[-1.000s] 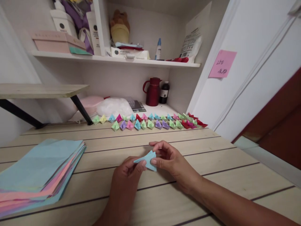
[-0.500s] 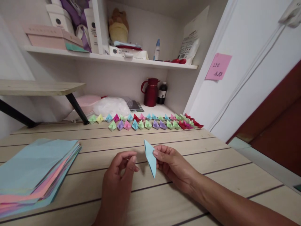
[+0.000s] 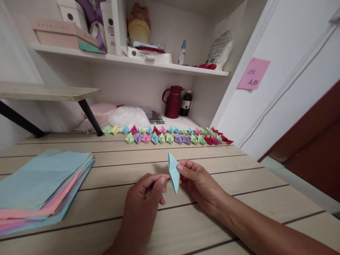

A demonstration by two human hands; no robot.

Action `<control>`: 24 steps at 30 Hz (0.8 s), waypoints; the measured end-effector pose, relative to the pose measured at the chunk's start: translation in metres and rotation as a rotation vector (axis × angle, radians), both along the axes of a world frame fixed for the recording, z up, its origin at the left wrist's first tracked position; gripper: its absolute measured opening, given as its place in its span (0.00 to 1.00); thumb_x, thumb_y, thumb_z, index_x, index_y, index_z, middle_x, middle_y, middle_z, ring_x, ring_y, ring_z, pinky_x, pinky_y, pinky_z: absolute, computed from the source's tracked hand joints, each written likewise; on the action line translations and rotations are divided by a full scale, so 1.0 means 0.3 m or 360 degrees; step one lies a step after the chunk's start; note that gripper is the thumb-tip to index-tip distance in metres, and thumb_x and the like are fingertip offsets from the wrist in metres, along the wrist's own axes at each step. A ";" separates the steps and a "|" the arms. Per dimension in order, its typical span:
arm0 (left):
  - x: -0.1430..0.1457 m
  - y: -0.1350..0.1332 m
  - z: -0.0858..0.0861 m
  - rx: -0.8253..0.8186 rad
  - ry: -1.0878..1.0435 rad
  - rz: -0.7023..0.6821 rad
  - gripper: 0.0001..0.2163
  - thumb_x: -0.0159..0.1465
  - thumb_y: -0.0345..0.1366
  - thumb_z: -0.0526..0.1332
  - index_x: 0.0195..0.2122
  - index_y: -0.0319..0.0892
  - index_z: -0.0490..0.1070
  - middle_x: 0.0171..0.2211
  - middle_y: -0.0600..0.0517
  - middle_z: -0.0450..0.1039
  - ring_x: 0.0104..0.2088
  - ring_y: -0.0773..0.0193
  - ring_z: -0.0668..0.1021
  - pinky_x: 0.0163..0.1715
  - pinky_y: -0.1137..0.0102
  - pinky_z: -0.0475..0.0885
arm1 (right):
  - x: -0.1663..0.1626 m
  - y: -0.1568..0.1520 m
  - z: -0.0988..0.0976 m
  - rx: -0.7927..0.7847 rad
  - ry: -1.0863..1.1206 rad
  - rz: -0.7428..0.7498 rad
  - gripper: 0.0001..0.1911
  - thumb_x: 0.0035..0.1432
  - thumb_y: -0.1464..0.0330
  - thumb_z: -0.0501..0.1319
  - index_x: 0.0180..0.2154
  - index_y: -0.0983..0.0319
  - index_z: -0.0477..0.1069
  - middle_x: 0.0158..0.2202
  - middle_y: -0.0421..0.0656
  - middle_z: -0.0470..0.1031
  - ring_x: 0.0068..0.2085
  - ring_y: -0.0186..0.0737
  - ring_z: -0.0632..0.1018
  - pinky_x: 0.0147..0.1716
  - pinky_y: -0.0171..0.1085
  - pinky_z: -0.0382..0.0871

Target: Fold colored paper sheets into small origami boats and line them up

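A folded piece of light blue paper (image 3: 174, 173), narrow and pointed at both ends, stands tilted above the table. My right hand (image 3: 198, 182) pinches its right side between thumb and fingers. On the other side, my left hand (image 3: 147, 200) has its index fingertip at the paper's left edge; whether it touches or passes just behind cannot be made out. The left thumb is apart from the index finger, with nothing held between them. Beyond both hands, two rows of small folded paper boats (image 3: 170, 138) in several colours line the back of the table.
A stack of coloured paper sheets (image 3: 47, 177) lies at the left on the slatted wooden table (image 3: 106, 216). Behind the boats stand a dark red jug (image 3: 173, 102) and a dark bottle (image 3: 186, 103). A raised wooden stand (image 3: 50, 92) with black legs is at the left.
My left hand has moved right and its index finger has come up to the blue paper. The right hand still holds the paper. The view has shifted slightly.
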State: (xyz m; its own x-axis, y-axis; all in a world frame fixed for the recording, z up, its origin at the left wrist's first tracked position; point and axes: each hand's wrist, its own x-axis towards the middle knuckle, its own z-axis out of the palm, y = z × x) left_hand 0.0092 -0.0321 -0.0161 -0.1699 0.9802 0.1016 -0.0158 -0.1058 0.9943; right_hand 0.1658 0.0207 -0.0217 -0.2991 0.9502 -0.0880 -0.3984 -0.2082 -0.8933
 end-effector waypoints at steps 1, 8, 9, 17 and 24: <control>-0.002 0.003 -0.002 -0.0020 -0.0003 -0.0013 0.11 0.57 0.43 0.63 0.35 0.42 0.80 0.19 0.56 0.68 0.20 0.69 0.70 0.21 0.74 0.64 | -0.001 0.000 0.000 0.0004 -0.0004 -0.0002 0.12 0.47 0.63 0.72 0.29 0.64 0.74 0.24 0.38 0.70 0.26 0.30 0.67 0.28 0.31 0.61; -0.006 0.020 -0.029 -0.0146 -0.0044 -0.0137 0.13 0.56 0.45 0.64 0.34 0.42 0.81 0.20 0.55 0.70 0.19 0.68 0.71 0.23 0.72 0.66 | -0.004 -0.001 0.000 -0.0006 -0.0031 -0.0047 0.13 0.46 0.62 0.72 0.31 0.63 0.74 0.25 0.39 0.71 0.26 0.32 0.68 0.29 0.32 0.63; -0.004 0.021 -0.031 -0.0162 -0.0064 -0.0151 0.13 0.55 0.45 0.64 0.34 0.42 0.81 0.20 0.55 0.70 0.19 0.68 0.71 0.23 0.72 0.66 | -0.004 -0.002 0.000 0.0003 -0.0036 -0.0055 0.14 0.46 0.62 0.73 0.31 0.63 0.74 0.25 0.39 0.71 0.27 0.32 0.68 0.30 0.33 0.63; 0.006 0.023 -0.032 -0.0146 -0.0125 -0.0092 0.12 0.55 0.46 0.65 0.26 0.42 0.78 0.19 0.56 0.68 0.19 0.69 0.68 0.22 0.73 0.64 | -0.009 -0.011 -0.007 0.0290 -0.0277 -0.0157 0.11 0.48 0.63 0.71 0.31 0.62 0.75 0.29 0.40 0.74 0.31 0.35 0.71 0.35 0.35 0.64; -0.002 0.051 -0.073 0.0068 -0.0039 0.0079 0.09 0.49 0.43 0.69 0.23 0.44 0.79 0.37 0.48 0.74 0.39 0.56 0.76 0.38 0.68 0.72 | -0.020 -0.037 0.000 0.0519 -0.0539 -0.0176 0.11 0.50 0.60 0.69 0.30 0.62 0.76 0.28 0.41 0.75 0.31 0.37 0.72 0.34 0.37 0.65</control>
State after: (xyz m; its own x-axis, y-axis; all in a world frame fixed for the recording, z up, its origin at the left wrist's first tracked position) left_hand 0.0086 -0.0167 -0.0379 -0.2210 0.9654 0.1385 -0.0338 -0.1495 0.9882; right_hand 0.1597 0.0097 -0.0216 -0.2003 0.9690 0.1446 -0.0781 0.1314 -0.9883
